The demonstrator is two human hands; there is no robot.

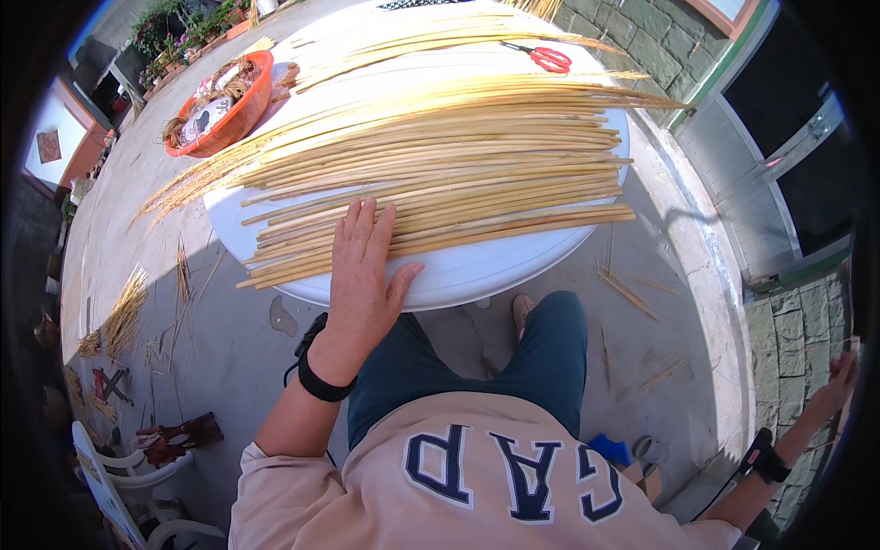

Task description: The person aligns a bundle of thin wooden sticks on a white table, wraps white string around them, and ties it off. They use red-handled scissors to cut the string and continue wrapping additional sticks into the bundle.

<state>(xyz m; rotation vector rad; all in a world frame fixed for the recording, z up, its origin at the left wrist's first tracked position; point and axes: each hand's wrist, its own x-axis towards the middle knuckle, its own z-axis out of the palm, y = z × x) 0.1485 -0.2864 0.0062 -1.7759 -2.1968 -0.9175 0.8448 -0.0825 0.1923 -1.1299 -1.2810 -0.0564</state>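
My left hand (364, 261) lies flat with its fingers stretched over the near edge of a row of long yellow stalks (440, 170). The stalks lie side by side across a round white table (541, 249), and thin feathery ends stick out at the far left. My right hand (839, 374) is stretched far out to the right, at the rim of the picture beside a stone wall. Its fingers are small and partly cut off there, so their grip is unclear. Red-handled scissors (551, 60) rest on the table beyond the main row, near another thin group of stalks.
An orange basin (240, 117) holding bundled things stands at the table's far left. Straw bundles (126, 310) lie on the floor at left, above a white plastic chair (137, 481). Loose stalks (628, 293) are scattered right of my legs. A glazed door (788, 156) stands at right.
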